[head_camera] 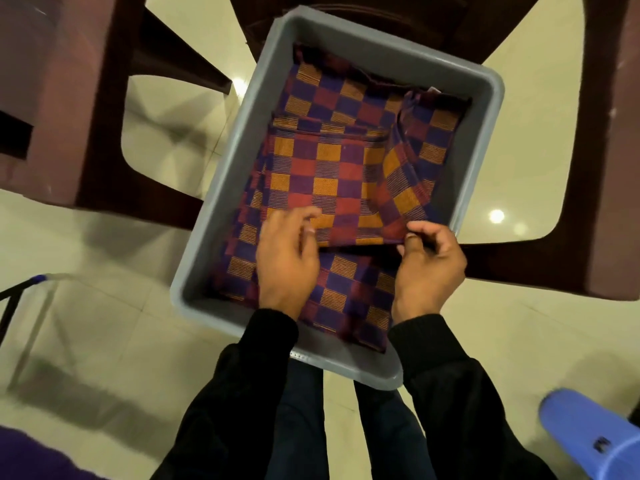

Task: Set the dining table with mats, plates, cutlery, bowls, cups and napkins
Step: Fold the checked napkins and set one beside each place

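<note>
1. While both hands are reaching into the grey plastic tub (pixel 221 188), the person is sorting folded checked cloths, likely the mats or napkins for the table; which of the two, cannot tell.
2. Right hand (pixel 429 265) is pinching the near corner of the top folded cloth (pixel 329 181) between thumb and forefinger, lifting its edge slightly so it is separating from the layer below.
3. Left hand (pixel 287 258) is resting on the cloth pile with fingers loosely curled near the same folded edge, probably steadying the lower cloths (pixel 349 296) so only one comes away; a firm grip is not visible, some motion blur.
4. Tub is sitting on what looks like a dark brown plastic chair (pixel 602 168), over a pale tiled floor (pixel 104 327), keeping the cloths at reach height.
5. Another cloth is lying crumpled against the tub's right wall.
6. Blue slipper (pixel 588 441) is showing at lower right.
7. Judgement: early stage, cloths not yet out of the tub; no desk in view.
</note>
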